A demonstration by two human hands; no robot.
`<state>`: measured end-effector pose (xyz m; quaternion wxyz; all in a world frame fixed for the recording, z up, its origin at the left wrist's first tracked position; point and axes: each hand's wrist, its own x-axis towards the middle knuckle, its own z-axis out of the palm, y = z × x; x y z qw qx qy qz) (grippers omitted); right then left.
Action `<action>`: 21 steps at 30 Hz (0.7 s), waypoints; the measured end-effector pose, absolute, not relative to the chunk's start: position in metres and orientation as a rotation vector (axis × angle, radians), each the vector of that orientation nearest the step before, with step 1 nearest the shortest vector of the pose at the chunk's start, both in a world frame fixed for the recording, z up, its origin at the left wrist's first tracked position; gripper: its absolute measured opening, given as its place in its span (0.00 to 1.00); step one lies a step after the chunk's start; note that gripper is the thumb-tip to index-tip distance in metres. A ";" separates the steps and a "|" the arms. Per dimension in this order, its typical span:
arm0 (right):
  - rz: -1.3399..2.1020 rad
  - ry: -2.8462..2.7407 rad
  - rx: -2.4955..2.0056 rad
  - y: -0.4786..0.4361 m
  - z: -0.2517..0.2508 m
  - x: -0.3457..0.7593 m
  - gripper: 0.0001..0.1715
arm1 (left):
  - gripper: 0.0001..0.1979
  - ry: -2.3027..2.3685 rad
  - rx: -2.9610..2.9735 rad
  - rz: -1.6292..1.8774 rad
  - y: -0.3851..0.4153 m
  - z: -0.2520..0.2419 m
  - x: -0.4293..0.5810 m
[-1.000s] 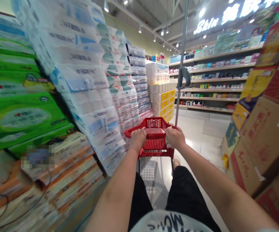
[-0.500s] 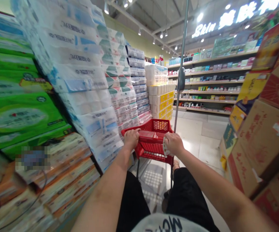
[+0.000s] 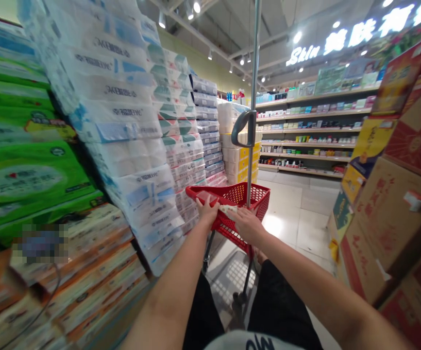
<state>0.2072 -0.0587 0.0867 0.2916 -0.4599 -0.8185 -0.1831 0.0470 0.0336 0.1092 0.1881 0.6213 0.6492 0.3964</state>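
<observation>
A red plastic shopping cart (image 3: 259, 194) stands in front of me, turned so its basket points to the right. My left hand (image 3: 207, 214) is closed over the left part of its handle. Farther right along the handle, my right hand (image 3: 247, 224) is closed, its fingers bent down around the bar. A pale, crumpled, cloth-like thing (image 3: 228, 210) lies at the right fingers, against the handle; its kind is unclear. Out of the cart rises a tall metal pole (image 3: 254, 73) with a grey loop grip (image 3: 244, 129) on it.
Stacked white tissue packs (image 3: 123, 112) and green packs (image 3: 24, 170) line my left, above orange-and-white packs (image 3: 97, 262). Cardboard cartons (image 3: 392, 209) are piled at the right. Shelves of small goods (image 3: 308, 129) stand at the back, across the tiled floor (image 3: 286, 204).
The cart has swung round, its basket now pointing more to the right, and the pole has turned so its grip shows side-on. My right hand has moved left, closer to my left hand.
</observation>
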 end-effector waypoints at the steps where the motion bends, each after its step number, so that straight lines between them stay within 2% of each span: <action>1: -0.464 -2.139 -1.261 -0.058 0.090 0.211 0.26 | 0.25 1.794 1.764 1.112 0.036 0.108 0.046; 3: -0.427 -2.061 -1.331 -0.057 0.098 0.217 0.19 | 0.19 1.780 1.791 1.106 0.040 0.108 0.043; 6: -0.382 -2.033 -1.382 -0.057 0.110 0.219 0.12 | 0.19 1.842 1.826 1.049 0.041 0.109 0.041; 10: -0.196 -1.874 -1.361 -0.058 0.134 0.217 0.17 | 0.20 1.844 1.885 1.032 0.038 0.105 0.041; 12: -0.131 -1.743 -1.324 -0.061 0.150 0.217 0.15 | 0.20 1.829 1.909 1.055 0.036 0.101 0.042; 14: -0.169 -1.677 -1.269 -0.066 0.164 0.216 0.10 | 0.20 1.816 1.920 1.068 0.034 0.098 0.043; 17: -0.307 -1.639 -1.153 -0.074 0.178 0.210 0.12 | 0.20 1.792 1.932 1.093 0.027 0.096 0.044; 21: -0.289 -1.564 -1.041 -0.072 0.166 0.191 0.10 | 0.20 1.789 1.978 1.097 0.015 0.098 0.043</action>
